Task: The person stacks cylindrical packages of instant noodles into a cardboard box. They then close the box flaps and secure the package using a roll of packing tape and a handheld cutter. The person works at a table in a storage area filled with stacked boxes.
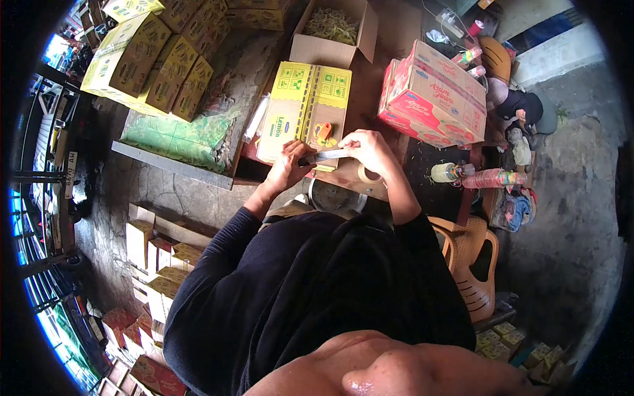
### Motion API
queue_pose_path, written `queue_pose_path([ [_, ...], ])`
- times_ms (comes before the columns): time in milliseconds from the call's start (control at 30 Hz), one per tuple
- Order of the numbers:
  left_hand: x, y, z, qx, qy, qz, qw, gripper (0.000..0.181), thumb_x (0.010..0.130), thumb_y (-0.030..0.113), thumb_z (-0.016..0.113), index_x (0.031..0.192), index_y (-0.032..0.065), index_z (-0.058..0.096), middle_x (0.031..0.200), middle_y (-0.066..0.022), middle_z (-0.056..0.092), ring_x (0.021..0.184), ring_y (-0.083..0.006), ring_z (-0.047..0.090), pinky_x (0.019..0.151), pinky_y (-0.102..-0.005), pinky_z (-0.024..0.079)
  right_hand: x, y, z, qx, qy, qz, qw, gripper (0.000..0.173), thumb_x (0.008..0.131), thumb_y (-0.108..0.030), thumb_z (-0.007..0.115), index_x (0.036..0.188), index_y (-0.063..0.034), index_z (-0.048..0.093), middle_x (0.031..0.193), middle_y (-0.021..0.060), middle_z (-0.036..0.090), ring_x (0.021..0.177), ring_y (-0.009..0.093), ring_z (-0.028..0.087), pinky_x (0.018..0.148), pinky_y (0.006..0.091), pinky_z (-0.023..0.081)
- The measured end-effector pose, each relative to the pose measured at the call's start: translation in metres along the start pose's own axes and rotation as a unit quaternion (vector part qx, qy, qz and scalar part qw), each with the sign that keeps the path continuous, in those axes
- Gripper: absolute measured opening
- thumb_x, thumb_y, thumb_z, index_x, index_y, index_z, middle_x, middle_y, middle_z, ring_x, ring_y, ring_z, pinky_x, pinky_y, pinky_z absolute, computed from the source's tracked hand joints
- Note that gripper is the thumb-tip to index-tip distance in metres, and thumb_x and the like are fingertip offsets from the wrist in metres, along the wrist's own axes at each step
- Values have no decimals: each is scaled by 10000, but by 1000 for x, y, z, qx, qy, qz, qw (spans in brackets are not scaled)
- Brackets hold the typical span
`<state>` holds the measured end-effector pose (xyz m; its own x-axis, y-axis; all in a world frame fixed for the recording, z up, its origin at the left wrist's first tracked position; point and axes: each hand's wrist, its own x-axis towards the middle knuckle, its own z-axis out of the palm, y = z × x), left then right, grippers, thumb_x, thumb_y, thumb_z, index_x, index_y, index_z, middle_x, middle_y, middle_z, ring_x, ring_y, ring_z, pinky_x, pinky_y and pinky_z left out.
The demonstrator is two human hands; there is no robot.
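Observation:
My left hand (289,166) grips the dark end of a flat grey strip-like tool (327,155), which looks like a knife. At its other end, the fingers of my right hand (369,148) pinch the tip. The tool lies level between both hands, over the near edge of a flattened yellow and brown carton (285,111), which rests on the table. Just beyond the tool, a small orange and yellow plastic object (324,131) sits on the carton; its kind is unclear. Beside my right wrist is a roll of tape (365,177), partly hidden.
Red and brown cartons (438,94) stand to the right, near plastic bottles (488,179) and a seated person (515,104). An open box of shredded filler (329,27) is behind. Yellow cartons (143,64) are stacked left. A plastic chair (468,267) stands right of me.

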<state>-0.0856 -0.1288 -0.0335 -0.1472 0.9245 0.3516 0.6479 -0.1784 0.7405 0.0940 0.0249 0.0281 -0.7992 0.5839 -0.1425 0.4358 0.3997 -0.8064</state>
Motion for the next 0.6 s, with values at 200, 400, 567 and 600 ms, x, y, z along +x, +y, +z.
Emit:
queue_pose_path([
  [200, -5, 4, 4, -151, 10, -99, 983, 317, 687, 84, 776, 932, 11, 589, 870, -95, 624, 812, -217, 617, 764, -324, 476, 5, -10, 13, -5, 129, -174, 976, 362, 760, -63, 713, 1093, -8, 583, 1012, 128, 591, 898, 211, 629, 766, 312, 510],
  [400, -24, -22, 10, -245, 36, -154, 956, 323, 720, 68, 770, 980, -11, 596, 928, -78, 644, 871, -131, 594, 822, -286, 473, 34, 44, 28, -67, 167, -124, 976, 258, 808, -131, 665, 1043, -53, 596, 1003, 135, 602, 915, 303, 600, 795, 383, 489],
  [567, -25, -14, 0, -211, 33, -176, 961, 321, 724, 71, 767, 989, -14, 605, 921, -82, 652, 863, -134, 599, 827, -288, 477, 46, 70, 75, -201, 156, -171, 952, 360, 746, 12, 598, 1089, -95, 617, 1097, 83, 582, 1028, 286, 546, 893, 391, 444],
  [600, -26, -16, 0, -199, 30, -183, 962, 327, 722, 83, 770, 987, -16, 606, 909, -90, 654, 850, -142, 607, 812, -291, 484, 50, 73, 77, -277, 171, -209, 922, 418, 726, 8, 600, 1126, -112, 611, 1111, 73, 582, 1047, 272, 541, 907, 387, 438],
])
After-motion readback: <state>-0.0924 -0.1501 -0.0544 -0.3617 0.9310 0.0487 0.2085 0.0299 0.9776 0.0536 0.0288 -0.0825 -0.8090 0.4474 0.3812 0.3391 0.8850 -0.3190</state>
